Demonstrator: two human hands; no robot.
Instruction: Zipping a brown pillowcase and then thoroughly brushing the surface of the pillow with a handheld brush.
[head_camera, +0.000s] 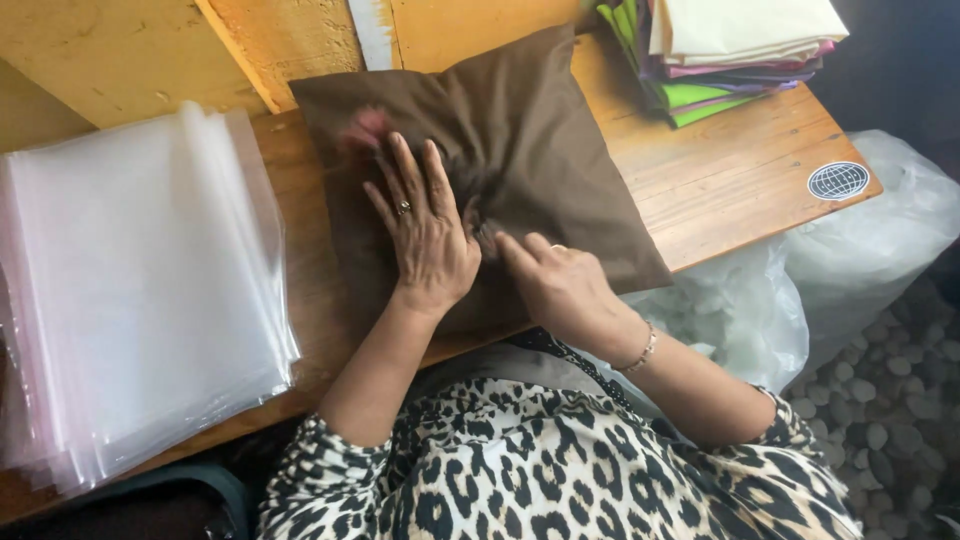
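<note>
Two hands are working a brown pillow (520, 150) on the wooden surface (720, 180). Left hand (425, 225) is pressing flat, fingers spread; right hand (555, 280) is pinching fabric beside it. Step looks like smoothing the cover. Clear bags (140, 280) are lying left of the left hand.

Left hand (425, 225) flat on brown cushion (540, 130), right hand (560, 285) pinching fabric beside it; clear plastic bags (140, 290) stacked left on wooden table (720, 180).

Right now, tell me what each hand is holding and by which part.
Neither hand lifts anything. The left hand presses flat on the middle of the brown cushion cover; the right hand pinches its bunched fabric near the centre.
</note>
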